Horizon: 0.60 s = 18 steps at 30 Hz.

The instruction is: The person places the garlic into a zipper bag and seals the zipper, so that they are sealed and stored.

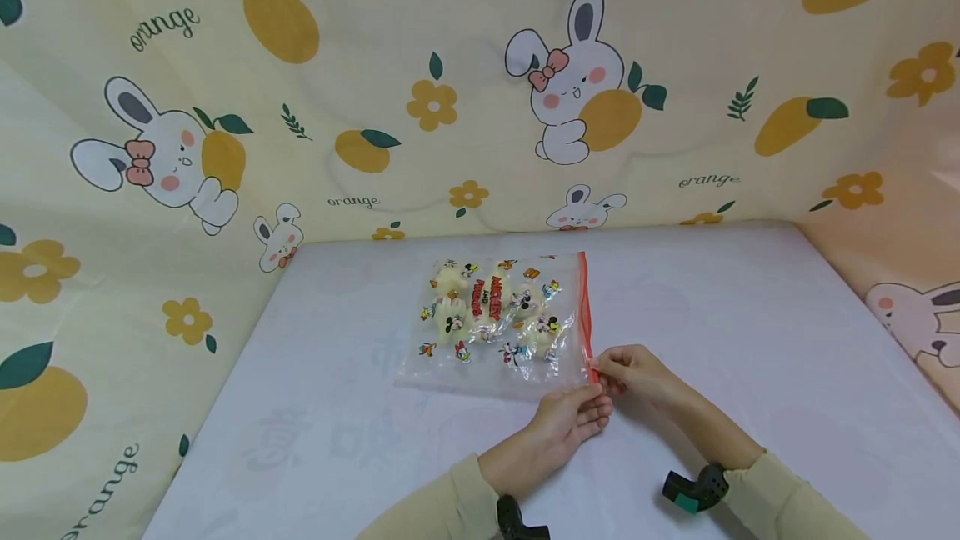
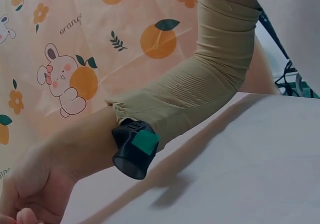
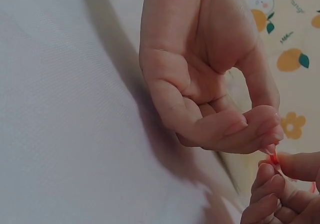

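A clear zip bag printed with cartoon figures lies flat on the table, its red zip edge on the right side. Several pale, rounded items show through the plastic. At the near end of the red edge, my right hand pinches the strip between thumb and fingers. Just beside it, my left hand pinches the bag's near corner, palm turned up. In the right wrist view, the fingertips of the right hand and left hand meet at a small red bit of the strip.
A white cloth covers the table. Behind it and at both sides hangs a cream curtain with rabbits and oranges. Black wrist cameras sit on both wrists, over beige sleeves.
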Each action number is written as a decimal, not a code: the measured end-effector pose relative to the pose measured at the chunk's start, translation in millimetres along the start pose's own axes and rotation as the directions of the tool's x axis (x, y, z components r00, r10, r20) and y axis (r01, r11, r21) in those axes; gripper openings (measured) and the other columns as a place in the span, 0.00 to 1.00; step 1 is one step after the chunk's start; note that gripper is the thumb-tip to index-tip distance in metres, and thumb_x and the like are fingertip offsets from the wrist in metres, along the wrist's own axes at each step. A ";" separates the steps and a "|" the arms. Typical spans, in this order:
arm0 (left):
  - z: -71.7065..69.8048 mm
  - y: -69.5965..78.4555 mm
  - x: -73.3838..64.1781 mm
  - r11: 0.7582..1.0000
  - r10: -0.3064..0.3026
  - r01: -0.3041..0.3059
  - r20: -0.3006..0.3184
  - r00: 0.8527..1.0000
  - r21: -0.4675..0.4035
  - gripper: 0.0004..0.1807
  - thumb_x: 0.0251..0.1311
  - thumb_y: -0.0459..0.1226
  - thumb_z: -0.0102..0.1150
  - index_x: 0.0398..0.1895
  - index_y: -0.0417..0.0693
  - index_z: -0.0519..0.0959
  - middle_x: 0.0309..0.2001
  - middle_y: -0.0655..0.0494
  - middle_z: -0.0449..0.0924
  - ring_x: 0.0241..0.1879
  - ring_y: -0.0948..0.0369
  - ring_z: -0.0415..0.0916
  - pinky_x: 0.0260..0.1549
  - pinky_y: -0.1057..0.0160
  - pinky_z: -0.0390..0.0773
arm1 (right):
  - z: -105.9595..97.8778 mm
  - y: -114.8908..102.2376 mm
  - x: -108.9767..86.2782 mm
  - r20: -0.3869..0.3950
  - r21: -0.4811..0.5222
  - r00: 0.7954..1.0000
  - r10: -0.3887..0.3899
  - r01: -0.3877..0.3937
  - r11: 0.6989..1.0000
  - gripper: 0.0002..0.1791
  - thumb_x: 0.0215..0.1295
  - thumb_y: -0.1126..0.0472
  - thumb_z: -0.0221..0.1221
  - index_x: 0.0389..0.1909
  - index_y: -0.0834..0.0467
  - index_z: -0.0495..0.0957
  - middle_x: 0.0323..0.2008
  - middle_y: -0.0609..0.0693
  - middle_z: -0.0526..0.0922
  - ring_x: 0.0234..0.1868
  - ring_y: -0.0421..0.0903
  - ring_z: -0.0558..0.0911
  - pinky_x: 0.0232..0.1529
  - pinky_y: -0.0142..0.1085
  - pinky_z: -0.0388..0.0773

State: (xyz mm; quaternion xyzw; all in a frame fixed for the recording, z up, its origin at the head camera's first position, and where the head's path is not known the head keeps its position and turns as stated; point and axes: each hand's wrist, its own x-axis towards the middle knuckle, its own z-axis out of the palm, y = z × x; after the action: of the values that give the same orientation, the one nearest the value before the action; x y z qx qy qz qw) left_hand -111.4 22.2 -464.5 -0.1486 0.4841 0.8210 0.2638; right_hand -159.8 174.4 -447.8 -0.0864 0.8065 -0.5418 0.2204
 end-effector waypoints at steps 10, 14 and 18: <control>-1.3 0.6 -1.2 1.000 -0.009 0.009 0.012 1.000 0.008 0.05 0.63 0.34 0.54 0.34 0.44 0.79 0.25 0.60 0.78 0.28 0.67 0.77 0.36 0.71 0.79 | -1.6 -0.7 4.6 -0.028 -0.014 1.000 0.012 -0.013 1.000 0.18 0.71 0.60 0.51 0.41 0.76 0.76 0.18 0.40 0.72 0.23 0.36 0.70 0.27 0.29 0.69; -2.4 -0.1 -1.3 1.000 -0.011 0.011 0.020 1.000 0.018 0.05 0.63 0.35 0.54 0.33 0.44 0.79 0.25 0.60 0.79 0.29 0.67 0.77 0.36 0.71 0.79 | -1.4 -0.7 5.3 -0.033 -0.018 0.999 0.007 -0.007 1.000 0.18 0.70 0.61 0.51 0.41 0.76 0.76 0.18 0.40 0.72 0.23 0.36 0.70 0.27 0.29 0.69; -2.6 -0.3 -2.2 1.000 -0.011 0.011 0.025 1.000 0.021 0.05 0.63 0.35 0.54 0.32 0.46 0.79 0.25 0.60 0.79 0.29 0.67 0.76 0.36 0.71 0.79 | -1.8 -0.9 6.6 -0.047 -0.019 0.999 0.025 -0.026 0.999 0.18 0.71 0.60 0.51 0.40 0.75 0.77 0.18 0.41 0.72 0.23 0.36 0.70 0.28 0.29 0.69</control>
State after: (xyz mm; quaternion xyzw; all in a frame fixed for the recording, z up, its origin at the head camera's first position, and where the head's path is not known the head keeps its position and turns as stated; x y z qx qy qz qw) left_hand -109.5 19.4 -464.9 -0.1381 0.4884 0.8162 0.2760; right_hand -166.6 173.1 -448.1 -0.0656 0.8177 -0.5328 0.2078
